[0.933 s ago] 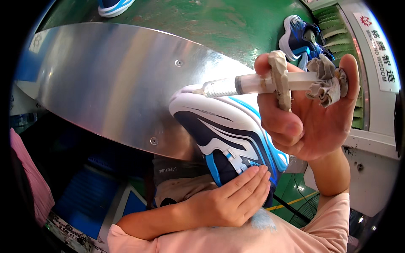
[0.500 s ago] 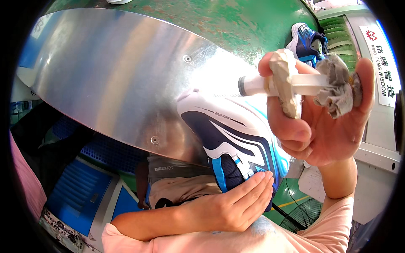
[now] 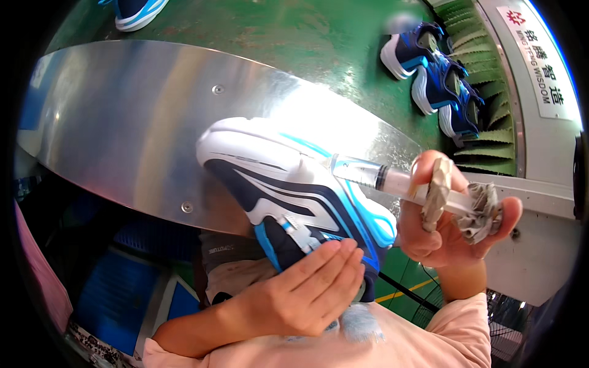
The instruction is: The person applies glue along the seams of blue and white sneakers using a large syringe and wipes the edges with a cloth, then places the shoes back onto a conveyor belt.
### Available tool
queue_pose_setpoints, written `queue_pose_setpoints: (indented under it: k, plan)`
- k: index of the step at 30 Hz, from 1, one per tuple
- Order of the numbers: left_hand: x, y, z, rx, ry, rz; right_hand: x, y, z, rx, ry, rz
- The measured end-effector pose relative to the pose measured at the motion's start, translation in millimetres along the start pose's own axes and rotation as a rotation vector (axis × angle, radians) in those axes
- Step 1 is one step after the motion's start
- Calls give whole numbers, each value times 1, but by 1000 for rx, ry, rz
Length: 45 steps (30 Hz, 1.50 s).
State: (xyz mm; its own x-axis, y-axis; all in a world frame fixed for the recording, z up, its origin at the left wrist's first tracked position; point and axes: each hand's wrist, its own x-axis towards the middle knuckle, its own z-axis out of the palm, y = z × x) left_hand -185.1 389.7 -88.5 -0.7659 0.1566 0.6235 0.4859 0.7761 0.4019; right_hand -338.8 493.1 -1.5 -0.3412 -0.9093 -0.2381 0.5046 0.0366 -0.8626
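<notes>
A navy, white and light-blue sports shoe [image 3: 288,202] lies on its side over the near edge of a metal plate, its thick white sole facing away from me. My left hand [image 3: 313,285] grips it at the collar, fingers laid together over the upper; the thumb is hidden. In my right hand [image 3: 454,211] is a clear plastic syringe [image 3: 362,172] with beige wrapping around its finger flange and plunger end. My thumb rests on the plunger end, fingers around the flange. The syringe's front end points at the shoe's sole edge; whether its tip touches is unclear.
The shiny metal plate [image 3: 129,122] has screws in it. Beyond runs a green surface [image 3: 294,37] carrying three shoes [image 3: 435,86] at right and another shoe [image 3: 138,13] at far left. Green strips [image 3: 485,73] hang from a pale machine housing [image 3: 521,245]. Blue panels [image 3: 110,294] stand lower left.
The shoe has moved left. My right hand has lowered the syringe, bringing its front end to the sole edge. More shoes show on the green surface.
</notes>
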Motion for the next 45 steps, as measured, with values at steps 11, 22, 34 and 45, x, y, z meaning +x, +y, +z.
queue_pose_setpoints:
  k: [11, 22, 34, 45]
  plan:
    - [-8, -24, -32, 96, -109, -4, -32, 37, 13, 73, 129, 19]
    - [-18, -54, -71, 237, -121, 66, -40, 56, 33, 397, 135, -19]
    - [16, -71, -115, 243, -362, 57, -47, 85, 13, 398, 129, -162]
    - [68, -86, -106, 273, -546, 84, -46, 107, -9, 721, 168, -206]
